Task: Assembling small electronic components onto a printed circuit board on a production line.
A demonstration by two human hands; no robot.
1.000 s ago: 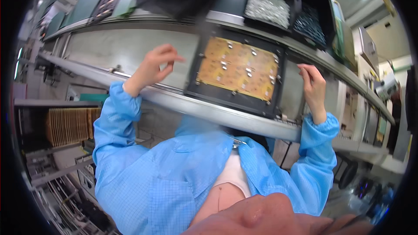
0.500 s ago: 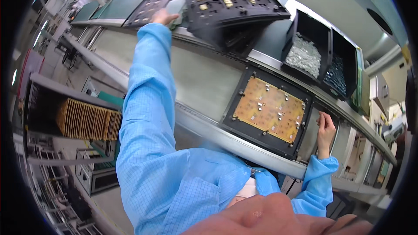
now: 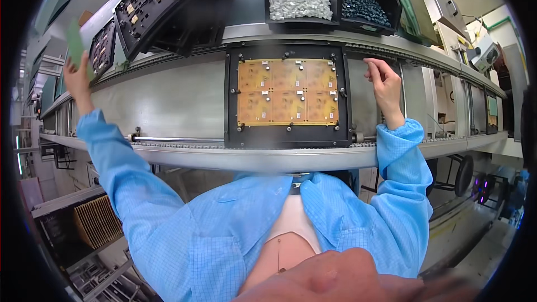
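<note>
Gap wide, blk frame [image 3: 231,100] edge to L hand [image 3: 78,80] gripping green sheet [image 3: 75,46]; R hand [image 3: 385,83] curled, contents unclear.

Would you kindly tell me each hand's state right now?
Left hand: holding a blurred green sheet.
Right hand: loosely curled; whether it holds something small cannot be told.

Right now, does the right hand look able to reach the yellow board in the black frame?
Probably yes: the right hand is just right of the black frame, and nothing visible blocks the yellow board.

Head-worn fisheye, downward view
</note>
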